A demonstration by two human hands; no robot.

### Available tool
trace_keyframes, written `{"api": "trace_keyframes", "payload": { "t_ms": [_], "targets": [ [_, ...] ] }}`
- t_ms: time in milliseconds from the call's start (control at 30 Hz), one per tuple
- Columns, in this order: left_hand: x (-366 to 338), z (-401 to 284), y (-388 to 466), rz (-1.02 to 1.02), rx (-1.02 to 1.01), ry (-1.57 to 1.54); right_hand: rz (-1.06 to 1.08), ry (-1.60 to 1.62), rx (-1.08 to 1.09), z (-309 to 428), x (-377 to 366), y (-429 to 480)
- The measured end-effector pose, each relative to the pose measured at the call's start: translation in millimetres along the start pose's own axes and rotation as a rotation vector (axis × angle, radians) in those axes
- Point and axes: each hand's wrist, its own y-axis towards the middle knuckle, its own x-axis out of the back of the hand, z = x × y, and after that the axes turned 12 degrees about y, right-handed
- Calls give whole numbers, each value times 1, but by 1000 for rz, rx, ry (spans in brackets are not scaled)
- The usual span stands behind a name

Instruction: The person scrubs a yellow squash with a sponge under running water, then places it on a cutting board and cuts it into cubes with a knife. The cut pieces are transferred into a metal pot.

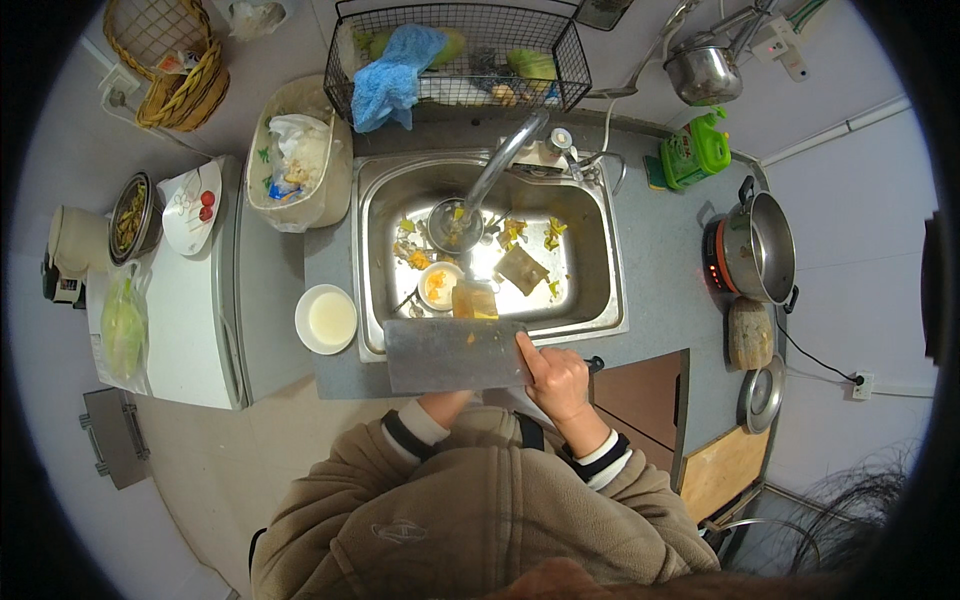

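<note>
My right hand (559, 379) grips a wide cleaver (457, 358) by its dark handle, its index finger laid along the blade. The blade lies flat to the view over the sink's front rim, with a few orange bits on it. Behind it my left hand (447, 407) is mostly hidden; only the wrist area shows, so what it holds cannot be seen. A yellowish-brown block of food (475, 300) juts out past the blade's far edge. Beyond lie a small white bowl (440, 286) with orange bits and a flat greenish-brown piece (523, 270) on the sink floor.
Peel scraps (514, 231) litter the steel sink (495, 180) under a curved faucet (510, 157). A bowl of whitish liquid (332, 318) stands left, near a lined waste bin (341, 172). At right are a pot (763, 244) on a lit cooker (718, 255) and a green bottle (694, 150).
</note>
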Motion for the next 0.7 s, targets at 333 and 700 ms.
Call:
{"api": "trace_keyframes", "payload": {
  "t_ms": [333, 700],
  "targets": [
    [23, 21, 16, 36, -192, 539, 19, 56, -186, -24, -43, -12],
    [34, -41, 0, -37, 0, 721, 206, 12, -369, -49, -74, -19]
  ]
}}
